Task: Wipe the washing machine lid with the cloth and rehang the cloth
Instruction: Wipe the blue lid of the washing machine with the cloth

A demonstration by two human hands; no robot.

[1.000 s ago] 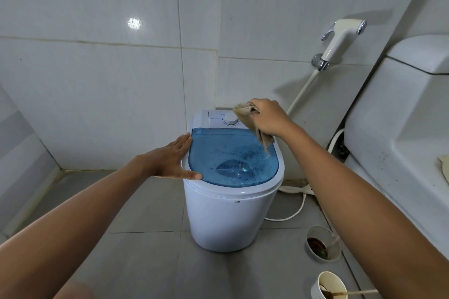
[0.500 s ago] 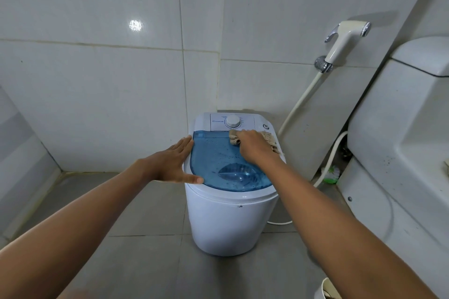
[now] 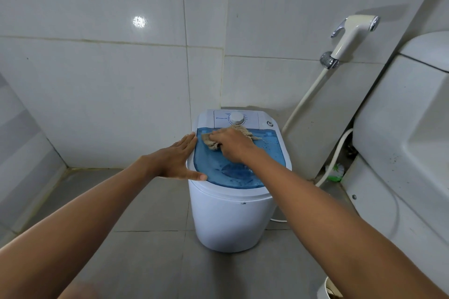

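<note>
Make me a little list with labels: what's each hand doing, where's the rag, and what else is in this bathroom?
place: tiled bathroom corner
washer: small white washing machine on the floor
lid: blue see-through lid, closed, with droplets
right hand: right hand pressing the cloth on the lid
cloth: beige cloth, bunched, near the lid's back left
left hand: left hand flat on the washer's left rim
dial: white knob behind the lid
wall: bidet sprayer with hose
right side: toilet tank

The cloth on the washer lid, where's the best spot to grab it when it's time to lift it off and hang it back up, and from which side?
Probably the far, frayed end of the cloth, taken from above. It sticks out past the right hand toward the dial, loose and uncovered, while the rest is bunched flat under the palm on the blue lid.
</note>
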